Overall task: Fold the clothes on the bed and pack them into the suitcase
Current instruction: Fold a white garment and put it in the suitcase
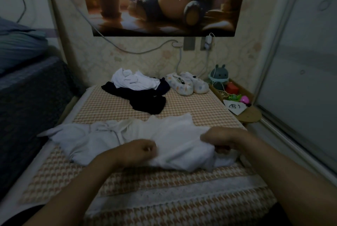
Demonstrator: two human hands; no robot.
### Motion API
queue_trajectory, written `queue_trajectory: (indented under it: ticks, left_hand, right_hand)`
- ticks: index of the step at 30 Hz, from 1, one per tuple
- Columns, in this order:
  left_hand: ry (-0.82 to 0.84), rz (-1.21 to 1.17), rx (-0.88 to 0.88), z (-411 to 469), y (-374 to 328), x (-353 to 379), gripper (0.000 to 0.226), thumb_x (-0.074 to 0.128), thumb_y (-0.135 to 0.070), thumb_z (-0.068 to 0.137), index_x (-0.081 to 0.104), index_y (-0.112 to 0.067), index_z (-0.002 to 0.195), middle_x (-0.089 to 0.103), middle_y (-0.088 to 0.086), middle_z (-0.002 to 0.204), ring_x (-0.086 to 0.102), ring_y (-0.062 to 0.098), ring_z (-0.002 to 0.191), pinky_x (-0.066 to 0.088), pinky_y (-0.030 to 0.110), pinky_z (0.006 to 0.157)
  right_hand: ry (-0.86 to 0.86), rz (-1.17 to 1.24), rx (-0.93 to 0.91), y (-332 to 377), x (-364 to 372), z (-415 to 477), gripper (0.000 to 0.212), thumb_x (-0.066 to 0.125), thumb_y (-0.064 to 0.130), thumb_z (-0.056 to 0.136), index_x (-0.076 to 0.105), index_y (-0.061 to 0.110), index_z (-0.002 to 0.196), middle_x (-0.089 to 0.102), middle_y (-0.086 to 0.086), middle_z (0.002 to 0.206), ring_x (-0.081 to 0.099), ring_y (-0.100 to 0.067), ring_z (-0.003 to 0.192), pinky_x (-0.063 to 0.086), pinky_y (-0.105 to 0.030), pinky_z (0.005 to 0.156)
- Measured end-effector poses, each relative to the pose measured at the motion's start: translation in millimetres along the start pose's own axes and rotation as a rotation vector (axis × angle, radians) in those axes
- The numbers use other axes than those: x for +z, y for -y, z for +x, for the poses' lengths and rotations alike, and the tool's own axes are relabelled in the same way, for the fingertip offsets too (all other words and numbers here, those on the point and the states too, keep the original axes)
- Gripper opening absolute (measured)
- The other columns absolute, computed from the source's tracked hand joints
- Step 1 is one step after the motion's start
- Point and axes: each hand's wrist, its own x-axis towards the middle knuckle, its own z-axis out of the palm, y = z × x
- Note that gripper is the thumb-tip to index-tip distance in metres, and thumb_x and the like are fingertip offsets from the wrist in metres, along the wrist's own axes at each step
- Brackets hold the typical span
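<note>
A white garment (pixel 127 136) lies spread and rumpled across the near part of the bed (pixel 113 105), which has a houndstooth cover. My left hand (pixel 140 150) grips the garment's near edge with curled fingers. My right hand (pixel 218 140) holds a bunched fold of the same garment at its right side. Farther back lie a dark navy garment (pixel 144 100) and a crumpled white garment (pixel 135 81) on top of it. No suitcase is in view.
A pair of small patterned shoes (pixel 187 84) sits at the bed's far end. A low wooden shelf (pixel 249 114) with toys and a green bunny lamp (pixel 218 77) stands at the right. Cables hang on the wall. A dark bed (pixel 27 94) lies at the left.
</note>
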Motion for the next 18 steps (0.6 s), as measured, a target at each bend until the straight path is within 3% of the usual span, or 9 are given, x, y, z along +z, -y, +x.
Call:
queue_trajectory:
  ticks: [3, 5, 6, 8, 10, 12, 15, 18]
  left_hand:
    - [0.458, 0.090, -0.220, -7, -7, 7, 0.012, 0.059, -0.032, 0.091, 0.068, -0.029, 0.085, 0.063, -0.008, 0.081, 0.058, 0.009, 0.072, 0.050, 0.028, 0.074]
    - [0.572, -0.093, -0.330, -7, -12, 11, 0.012, 0.062, -0.030, 0.092, 0.070, -0.021, 0.094, 0.068, 0.002, 0.079, 0.064, 0.014, 0.062, 0.055, 0.029, 0.062]
    - [0.509, -0.126, -0.303, -4, -13, 10, 0.013, 0.063, -0.029, 0.092, 0.071, -0.019, 0.093, 0.069, 0.002, 0.078, 0.065, 0.015, 0.061, 0.056, 0.029, 0.060]
    - [0.224, -0.061, -0.152, 10, -10, 6, 0.013, 0.061, -0.027, 0.092, 0.071, -0.021, 0.086, 0.070, -0.003, 0.076, 0.065, 0.011, 0.064, 0.055, 0.025, 0.064]
    - [-0.062, 0.002, -0.066, 30, -3, 4, 0.014, 0.057, -0.021, 0.093, 0.070, -0.024, 0.088, 0.069, -0.009, 0.080, 0.065, 0.006, 0.070, 0.052, 0.021, 0.068]
    - [-0.272, 0.101, -0.015, 52, 9, 3, 0.016, 0.055, -0.018, 0.092, 0.068, -0.027, 0.097, 0.067, -0.010, 0.095, 0.061, 0.005, 0.087, 0.046, 0.020, 0.080]
    - [-0.404, 0.293, 0.039, 82, 35, 4, 0.040, 0.045, -0.025, 0.088, 0.061, -0.016, 0.123, 0.057, 0.006, 0.123, 0.051, 0.023, 0.113, 0.037, 0.031, 0.097]
    - [-0.363, 0.412, -0.196, 106, 59, 1, 0.064, 0.032, -0.041, 0.092, 0.031, -0.010, 0.148, 0.040, 0.015, 0.147, 0.039, 0.033, 0.132, 0.030, 0.037, 0.108]
  right_hand:
    - [0.421, -0.354, 0.226, -5, -5, -11, 0.025, 0.051, 0.031, 0.095, 0.064, 0.012, 0.083, 0.057, -0.003, 0.064, 0.050, -0.013, 0.045, 0.041, -0.015, 0.042]
    - [0.473, -0.533, 0.272, -6, 2, -3, 0.025, 0.058, 0.035, 0.091, 0.069, 0.012, 0.092, 0.066, -0.004, 0.076, 0.058, -0.016, 0.056, 0.048, -0.019, 0.055]
    - [0.396, -0.566, 0.233, -7, 6, 8, 0.029, 0.060, 0.034, 0.089, 0.069, 0.009, 0.101, 0.065, -0.007, 0.085, 0.059, -0.018, 0.063, 0.049, -0.023, 0.062]
    - [0.106, -0.561, 0.086, -7, 9, 26, 0.030, 0.057, 0.029, 0.090, 0.065, 0.004, 0.105, 0.064, -0.013, 0.099, 0.061, -0.023, 0.075, 0.048, -0.030, 0.069]
    - [-0.201, -0.485, -0.052, -5, 9, 44, 0.029, 0.050, 0.032, 0.093, 0.062, 0.008, 0.105, 0.062, -0.015, 0.115, 0.060, -0.027, 0.094, 0.044, -0.030, 0.074]
    - [-0.360, -0.346, -0.098, -4, 13, 59, 0.029, 0.048, 0.036, 0.093, 0.061, 0.011, 0.100, 0.062, -0.013, 0.116, 0.059, -0.027, 0.097, 0.040, -0.027, 0.074]
    - [-0.410, -0.227, -0.068, -4, 23, 81, 0.042, 0.045, 0.041, 0.095, 0.060, 0.006, 0.114, 0.061, -0.014, 0.122, 0.058, -0.029, 0.106, 0.040, -0.026, 0.076]
    - [-0.468, -0.067, -0.093, 1, 30, 98, 0.055, 0.049, 0.041, 0.096, 0.047, 0.002, 0.134, 0.051, -0.015, 0.136, 0.052, -0.029, 0.119, 0.041, -0.027, 0.089]
